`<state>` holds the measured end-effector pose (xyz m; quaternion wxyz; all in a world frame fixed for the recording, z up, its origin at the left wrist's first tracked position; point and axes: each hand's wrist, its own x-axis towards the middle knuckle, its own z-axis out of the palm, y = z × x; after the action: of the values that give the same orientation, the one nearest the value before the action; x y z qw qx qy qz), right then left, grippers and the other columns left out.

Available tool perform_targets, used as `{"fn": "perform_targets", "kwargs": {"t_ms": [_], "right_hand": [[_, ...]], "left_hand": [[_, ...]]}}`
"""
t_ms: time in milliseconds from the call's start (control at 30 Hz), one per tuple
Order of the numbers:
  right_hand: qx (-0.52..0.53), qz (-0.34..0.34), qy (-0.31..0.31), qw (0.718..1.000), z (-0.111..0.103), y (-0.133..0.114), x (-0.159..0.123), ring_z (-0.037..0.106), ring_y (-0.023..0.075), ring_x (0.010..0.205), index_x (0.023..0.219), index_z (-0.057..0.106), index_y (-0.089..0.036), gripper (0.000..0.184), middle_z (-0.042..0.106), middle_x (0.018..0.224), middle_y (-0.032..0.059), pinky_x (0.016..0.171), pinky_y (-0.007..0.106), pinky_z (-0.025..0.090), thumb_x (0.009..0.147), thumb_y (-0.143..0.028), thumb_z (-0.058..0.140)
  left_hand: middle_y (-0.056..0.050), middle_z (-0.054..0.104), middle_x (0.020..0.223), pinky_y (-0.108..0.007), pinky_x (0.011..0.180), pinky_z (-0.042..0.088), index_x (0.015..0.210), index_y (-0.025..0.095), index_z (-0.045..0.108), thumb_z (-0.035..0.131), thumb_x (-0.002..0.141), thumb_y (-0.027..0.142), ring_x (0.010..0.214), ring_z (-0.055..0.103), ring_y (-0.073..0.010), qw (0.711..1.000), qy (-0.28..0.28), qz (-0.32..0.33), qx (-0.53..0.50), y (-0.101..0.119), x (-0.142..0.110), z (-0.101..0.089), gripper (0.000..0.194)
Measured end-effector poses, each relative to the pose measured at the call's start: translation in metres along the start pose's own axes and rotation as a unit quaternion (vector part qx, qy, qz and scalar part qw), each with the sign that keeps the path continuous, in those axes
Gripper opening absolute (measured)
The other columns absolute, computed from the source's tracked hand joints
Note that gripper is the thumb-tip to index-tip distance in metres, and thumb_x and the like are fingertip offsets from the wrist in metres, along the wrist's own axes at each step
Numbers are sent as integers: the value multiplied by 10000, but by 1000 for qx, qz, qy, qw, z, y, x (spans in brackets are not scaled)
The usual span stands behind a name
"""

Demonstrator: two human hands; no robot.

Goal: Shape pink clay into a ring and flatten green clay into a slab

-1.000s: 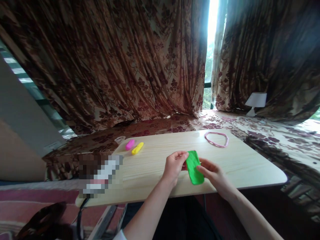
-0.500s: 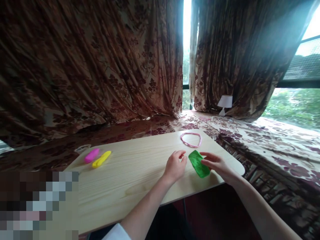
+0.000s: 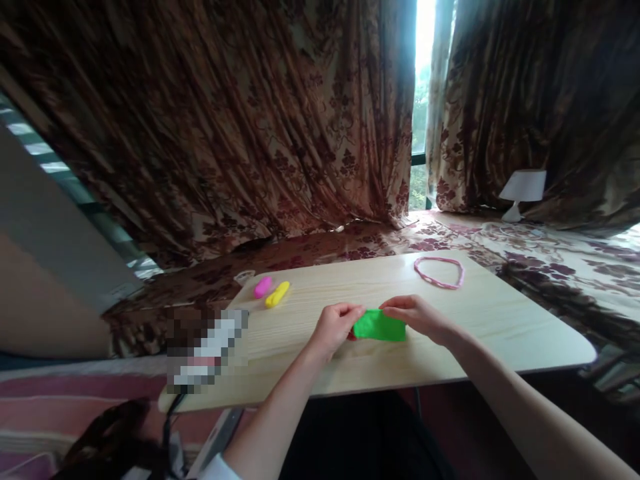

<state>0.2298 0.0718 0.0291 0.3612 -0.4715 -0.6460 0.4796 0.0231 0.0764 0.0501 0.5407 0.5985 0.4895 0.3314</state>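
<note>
A flat, bright green slab of modelling clay (image 3: 381, 326) is held a little above the near part of the table, its long side lying crosswise. My left hand (image 3: 334, 327) pinches its left end between thumb and fingers. With thumb and fingertips my right hand (image 3: 417, 316) grips the upper right edge. Something reddish shows under the slab by the left fingers, too little of it to name. On the left of the table lie a pink clay lump (image 3: 263, 287) and a yellow clay lump (image 3: 277, 295).
A pink twisted loop (image 3: 440, 273) lies at the back right of the pale wooden table (image 3: 525, 333). A blurred-out object (image 3: 213, 350) with a black cable sits at the left edge. Behind are a white lamp (image 3: 523, 193) and patterned curtains (image 3: 280, 120).
Half a second ago only my right hand held the slab, with the left apart from it. Now both hands grip it, and it has turned from tilted to crosswise. The view swung right and back.
</note>
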Motion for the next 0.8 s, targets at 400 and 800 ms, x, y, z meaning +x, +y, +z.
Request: {"fn": "perform_targets", "kwargs": {"t_ms": [400, 800], "right_hand": [[-117, 8, -73, 990, 36, -16, 8, 603, 214, 934, 1125, 559, -142, 294, 586, 1119, 61, 771, 386, 516, 890, -318, 543], [-300, -129, 41, 944, 23, -3, 18, 584, 195, 977, 1134, 553, -178, 257, 565, 1172, 79, 828, 406, 493, 909, -296, 515]], "left_hand": [[-73, 581, 1121, -400, 783, 512, 1133, 147, 545, 537, 880, 326, 939, 597, -211, 996, -12, -6, 83, -22, -23, -21, 310], [-88, 552, 1188, -423, 836, 488, 1143, 175, 541, 525, 887, 307, 995, 573, -208, 926, 129, 135, 328, -31, 1, -45, 288]]}}
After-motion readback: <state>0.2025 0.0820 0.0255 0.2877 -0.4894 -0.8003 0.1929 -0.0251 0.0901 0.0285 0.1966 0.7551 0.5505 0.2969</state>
